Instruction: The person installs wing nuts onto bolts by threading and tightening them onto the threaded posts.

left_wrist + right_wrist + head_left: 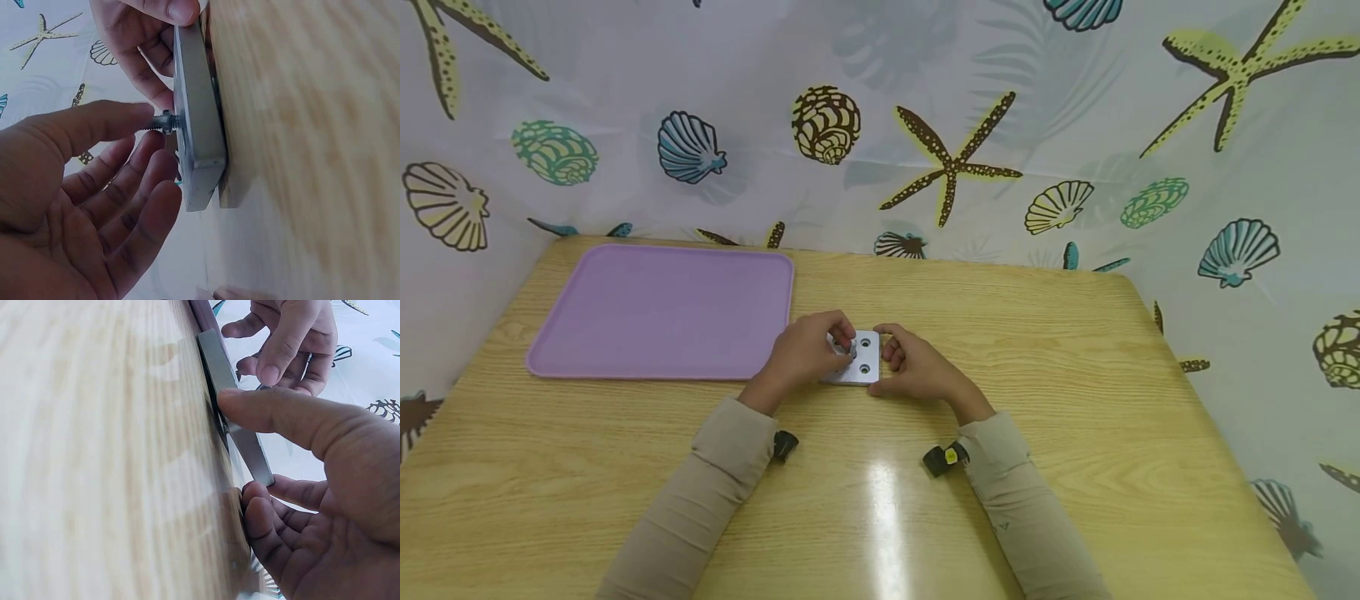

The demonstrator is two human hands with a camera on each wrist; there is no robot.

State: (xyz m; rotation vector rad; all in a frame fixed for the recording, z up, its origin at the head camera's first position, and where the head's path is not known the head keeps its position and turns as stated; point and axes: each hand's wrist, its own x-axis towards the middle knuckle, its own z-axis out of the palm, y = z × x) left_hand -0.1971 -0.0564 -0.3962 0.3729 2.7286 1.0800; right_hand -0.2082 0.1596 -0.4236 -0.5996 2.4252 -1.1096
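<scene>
A small grey metal plate point(861, 367) with round holes lies flat on the wooden table point(1075, 400). My left hand point(838, 343) pinches a short threaded bolt point(164, 122) that stands in a hole near the plate's left side. In the left wrist view the thumb and fingers point(147, 162) close around the bolt against the plate point(197, 125). My right hand point(889, 367) grips the plate's right edge. Its thumb point(281, 415) lies on the plate point(215, 359), and its fingers point(275, 506) curl at the plate's near corner.
A purple tray point(662, 308) lies at the back left of the table, just left of the hands. A shell-and-starfish curtain point(955, 158) surrounds the table on three sides. Black wrist straps point(943, 458) sit on both sleeves.
</scene>
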